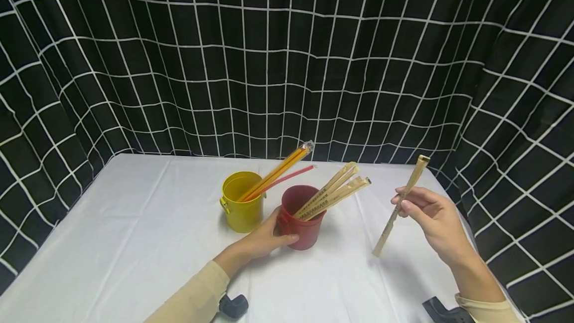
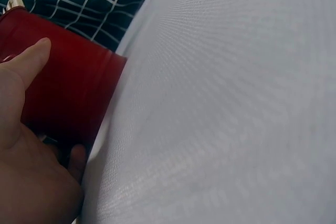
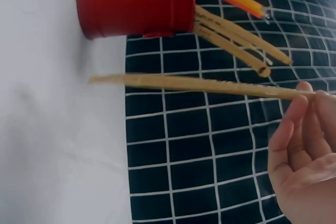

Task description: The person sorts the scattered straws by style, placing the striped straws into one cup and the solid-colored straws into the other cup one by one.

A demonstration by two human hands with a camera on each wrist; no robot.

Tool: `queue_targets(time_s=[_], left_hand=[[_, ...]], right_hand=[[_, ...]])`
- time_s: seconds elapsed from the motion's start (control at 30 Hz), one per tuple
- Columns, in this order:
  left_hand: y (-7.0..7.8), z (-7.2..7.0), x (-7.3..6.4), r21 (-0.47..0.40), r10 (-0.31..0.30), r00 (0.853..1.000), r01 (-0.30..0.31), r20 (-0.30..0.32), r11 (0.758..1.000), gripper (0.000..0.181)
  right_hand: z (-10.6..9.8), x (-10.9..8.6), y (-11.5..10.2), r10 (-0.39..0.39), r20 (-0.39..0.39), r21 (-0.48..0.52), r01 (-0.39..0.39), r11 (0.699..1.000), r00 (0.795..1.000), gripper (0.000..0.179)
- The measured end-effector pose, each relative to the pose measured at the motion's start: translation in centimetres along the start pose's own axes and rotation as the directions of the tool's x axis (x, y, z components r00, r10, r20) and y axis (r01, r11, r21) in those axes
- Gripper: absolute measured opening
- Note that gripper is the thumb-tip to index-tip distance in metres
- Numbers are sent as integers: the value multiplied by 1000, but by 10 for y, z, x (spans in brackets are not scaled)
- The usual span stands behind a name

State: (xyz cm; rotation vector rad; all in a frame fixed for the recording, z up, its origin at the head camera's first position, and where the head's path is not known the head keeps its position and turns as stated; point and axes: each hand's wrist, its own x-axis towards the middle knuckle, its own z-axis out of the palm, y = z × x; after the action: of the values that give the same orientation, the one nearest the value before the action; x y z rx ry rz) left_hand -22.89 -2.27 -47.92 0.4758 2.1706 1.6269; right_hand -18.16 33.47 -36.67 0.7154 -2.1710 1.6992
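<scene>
My left hand [image 1: 264,238] holds a small red bucket [image 1: 307,236] by its side, the thumb laid across the front of the wall. In the left wrist view that bucket [image 2: 68,82] stands upright on the white cloth. Several packs of paper-wrapped chopsticks [image 1: 343,186] lean out of it to the right. Off to the right, my right hand [image 1: 437,223] pinches one pack of paper-wrapped chopsticks [image 1: 401,203] between thumb and fingertips. This pack slants, its lower end just above the cloth. The right wrist view shows the same thin tan pack [image 3: 184,83] beside the red bucket.
A yellow bucket [image 1: 244,218] stands just left of the red one, with orange sticks [image 1: 278,171] and a thin red stick [image 1: 289,176] leaning out. White cloth [image 1: 134,243] covers the table. Behind and along both sides hangs a black curtain [image 1: 278,64] with white grid lines.
</scene>
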Motion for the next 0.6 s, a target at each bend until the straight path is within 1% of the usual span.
queue_targets(time_s=[0.17,0.27,0.3,0.4,0.5,0.53,0.6], left_hand=[[3,1,2,6,-3,1000,3,1,1000,94],[5,2,2,1,-4,1000,4,5,1000,93],[5,2,2,0,-1,1000,1,5,1000,93],[5,1,1,-5,1,1000,-1,5,1000,93],[3,0,0,-5,7,1000,-7,6,1000,93],[2,-1,0,-8,10,1000,-10,8,1000,93],[2,0,-1,-12,17,1000,-17,11,1000,93]], right_hand=[[-3,0,-10,-17,-30,114,21,993,999,29],[-4,0,-17,-49,-43,193,56,980,998,31],[-4,1,-20,-47,-55,203,57,978,997,32],[0,6,-27,-105,-77,317,124,940,991,34],[8,14,-34,-162,-110,396,193,898,981,34],[11,18,-36,-195,-116,428,226,875,974,33],[17,25,-42,-210,-138,444,250,861,968,32]])
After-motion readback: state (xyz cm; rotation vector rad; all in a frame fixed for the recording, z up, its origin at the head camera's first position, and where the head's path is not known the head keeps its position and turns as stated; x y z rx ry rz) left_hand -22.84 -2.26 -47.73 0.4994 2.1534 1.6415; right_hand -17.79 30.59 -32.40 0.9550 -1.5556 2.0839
